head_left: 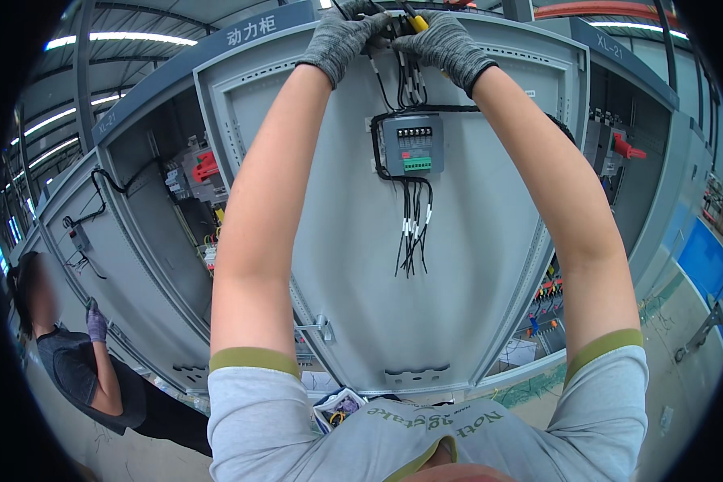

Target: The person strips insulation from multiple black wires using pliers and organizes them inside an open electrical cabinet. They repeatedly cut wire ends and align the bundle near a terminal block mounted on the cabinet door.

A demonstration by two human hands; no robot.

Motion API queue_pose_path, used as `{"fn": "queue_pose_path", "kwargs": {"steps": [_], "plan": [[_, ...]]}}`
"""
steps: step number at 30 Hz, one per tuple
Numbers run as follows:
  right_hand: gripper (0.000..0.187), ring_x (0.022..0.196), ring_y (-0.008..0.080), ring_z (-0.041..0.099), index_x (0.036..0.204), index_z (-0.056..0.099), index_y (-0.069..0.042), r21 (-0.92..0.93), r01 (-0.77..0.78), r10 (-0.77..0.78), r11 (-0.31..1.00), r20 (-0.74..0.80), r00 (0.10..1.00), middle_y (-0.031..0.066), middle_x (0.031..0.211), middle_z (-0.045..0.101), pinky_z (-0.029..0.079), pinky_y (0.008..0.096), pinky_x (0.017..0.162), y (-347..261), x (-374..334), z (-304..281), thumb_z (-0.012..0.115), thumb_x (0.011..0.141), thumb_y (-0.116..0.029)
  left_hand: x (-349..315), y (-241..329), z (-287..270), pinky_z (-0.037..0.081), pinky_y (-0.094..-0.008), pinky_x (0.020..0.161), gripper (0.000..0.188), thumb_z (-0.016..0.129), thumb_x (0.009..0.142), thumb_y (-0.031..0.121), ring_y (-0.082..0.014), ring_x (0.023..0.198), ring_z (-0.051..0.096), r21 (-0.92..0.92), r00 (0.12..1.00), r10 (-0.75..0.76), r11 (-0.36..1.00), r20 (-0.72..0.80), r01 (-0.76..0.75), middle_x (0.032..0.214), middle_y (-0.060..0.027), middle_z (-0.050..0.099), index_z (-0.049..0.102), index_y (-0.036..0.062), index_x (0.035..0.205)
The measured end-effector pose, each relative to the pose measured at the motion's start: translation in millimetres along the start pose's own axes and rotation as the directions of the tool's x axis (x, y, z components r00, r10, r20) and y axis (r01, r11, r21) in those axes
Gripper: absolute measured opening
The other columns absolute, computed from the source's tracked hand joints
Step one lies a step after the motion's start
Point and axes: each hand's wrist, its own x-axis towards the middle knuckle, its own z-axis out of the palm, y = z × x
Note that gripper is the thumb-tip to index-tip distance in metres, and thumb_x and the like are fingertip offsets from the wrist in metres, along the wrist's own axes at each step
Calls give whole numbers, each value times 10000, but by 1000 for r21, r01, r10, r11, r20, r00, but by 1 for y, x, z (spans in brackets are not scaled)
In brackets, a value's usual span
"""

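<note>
Both my hands, in grey knitted gloves, are raised at the top of an open grey cabinet door (361,321). My left hand (341,42) is closed, its fingertips pinching at black wires (411,84) that come up in a bundle. Beside it, my right hand (446,50) is closed around a tool with a yellow-and-black handle (416,22); its working end is hidden. The part between my fingertips is too small and covered to make out. Below my hands, a grey meter module (412,145) with a green terminal block (418,164) sits on the door.
Loose black wire ends with white markers (410,233) hang under the module. Red switch handles (206,167) show inside the neighbouring cabinets on both sides. At the lower left stands another person (88,369), with one gloved hand raised. A white box of parts (339,410) is below the door.
</note>
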Motion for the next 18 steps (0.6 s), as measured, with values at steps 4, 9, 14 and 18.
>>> {"fn": "queue_pose_path", "kwargs": {"steps": [4,9,14,18], "plan": [[269,680,102,594,966,701,-40,-96,-91,86,991,-57,995,41,796,703,500,303,653,-4,-3,-1,778,742,-168,3,4,1,469,-231,539,89,620,919,124,-65,618,557,-56,988,-154,987,-8,153,748,25,633,664,61,874],[249,633,114,576,914,701,-33,-133,12,-24,991,-89,996,58,740,693,484,312,611,2,-6,-2,774,750,-205,5,1,0,464,-245,520,62,650,877,91,-81,580,539,225,989,-137,967,62,120,712,18,627,677,36,876],[331,788,206,648,1032,667,-50,-343,-109,70,933,-122,990,116,853,695,520,343,753,-2,-4,1,755,787,-254,5,-3,-1,470,-246,533,36,695,825,56,-89,600,563,75,999,-52,996,-11,53,712,-5,649,683,29,845],[417,805,208,691,1051,678,-61,-382,-127,71,915,-158,985,120,865,703,553,338,789,11,-1,-1,794,753,-329,0,5,1,549,-239,639,199,706,875,191,-113,684,654,16,927,-373,928,32,373,816,-45,694,693,44,1007]]}}
